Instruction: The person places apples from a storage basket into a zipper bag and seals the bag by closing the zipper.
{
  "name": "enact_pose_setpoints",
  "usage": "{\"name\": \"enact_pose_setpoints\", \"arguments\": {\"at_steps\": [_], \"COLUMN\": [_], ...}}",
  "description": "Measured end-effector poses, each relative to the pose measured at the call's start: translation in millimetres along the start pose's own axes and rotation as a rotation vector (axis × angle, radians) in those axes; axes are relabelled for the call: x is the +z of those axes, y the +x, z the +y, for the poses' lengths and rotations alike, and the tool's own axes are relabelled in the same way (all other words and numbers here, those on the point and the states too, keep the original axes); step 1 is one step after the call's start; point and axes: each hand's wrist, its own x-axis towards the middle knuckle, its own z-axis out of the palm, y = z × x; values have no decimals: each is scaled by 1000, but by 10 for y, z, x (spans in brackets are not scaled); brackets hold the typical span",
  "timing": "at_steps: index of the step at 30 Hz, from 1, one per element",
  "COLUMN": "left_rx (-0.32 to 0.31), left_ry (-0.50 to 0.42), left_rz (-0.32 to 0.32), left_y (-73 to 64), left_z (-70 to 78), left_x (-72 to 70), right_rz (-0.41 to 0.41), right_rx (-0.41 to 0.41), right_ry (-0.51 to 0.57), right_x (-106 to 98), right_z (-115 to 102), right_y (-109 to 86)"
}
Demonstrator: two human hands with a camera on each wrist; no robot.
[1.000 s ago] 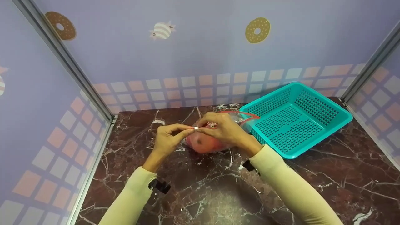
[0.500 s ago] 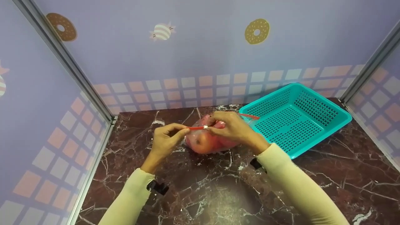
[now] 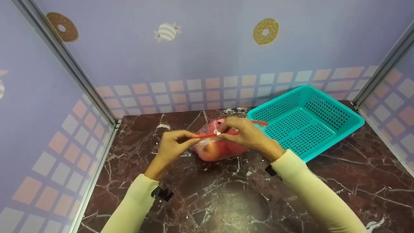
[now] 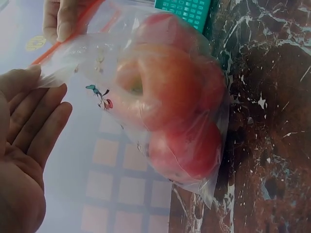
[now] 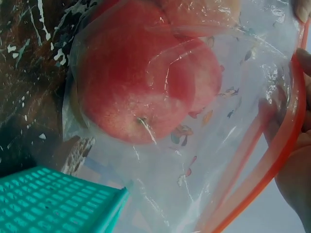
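Observation:
A clear zip bag (image 4: 104,63) with a red-orange zip strip (image 3: 206,136) stands on the marble-patterned table, bulging with several red apples (image 5: 131,82). One orange-red apple (image 4: 170,90) shows its stem hollow through the plastic. My left hand (image 3: 173,145) pinches the bag's left top corner between thumb and index finger; its other fingers are loosely extended in the left wrist view. My right hand (image 3: 244,132) pinches a small white slider (image 3: 218,134) on the strip, around the middle of the bag's mouth. To its right the two strip edges stand apart.
A teal perforated basket (image 3: 323,152) sits to the right, close beside the bag's right end. Behind the table (image 3: 226,200) rises a lilac wall (image 3: 213,48) with printed sweets and squares; side panels stand left and right.
My right hand has slid rightward along the strip with the white slider, away from my left hand. A longer stretch of red strip now shows between them. The left hand has barely moved.

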Motion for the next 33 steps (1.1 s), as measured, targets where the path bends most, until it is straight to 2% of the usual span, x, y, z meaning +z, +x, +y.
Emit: {"name": "enact_pose_setpoints", "arguments": {"at_steps": [4,10,17,24,29,33], "left_rx": [21,-44,-84,-174,-174,-185], "left_ry": [3,-32,18,26,21,-6], "left_rz": [-1,51,100,151,157,168], "left_y": [-9,-63,-102,-95,-61,42], "left_z": [-7,-32,-123,-160,-212,-237], "left_x": [-33,-163,-271,-356,-417,-456], "right_rz": [14,68,122,157,171,197], "right_rx": [-39,-7,45,129,217,326], "right_ry": [-40,-80,-117,-192,-194,-142], "right_x": [-60,-270,-460,-626,-716,-749], "right_z": [20,100,223,353,388,361], "right_y": [-44,-219,-416,-610,-667,-611]}}
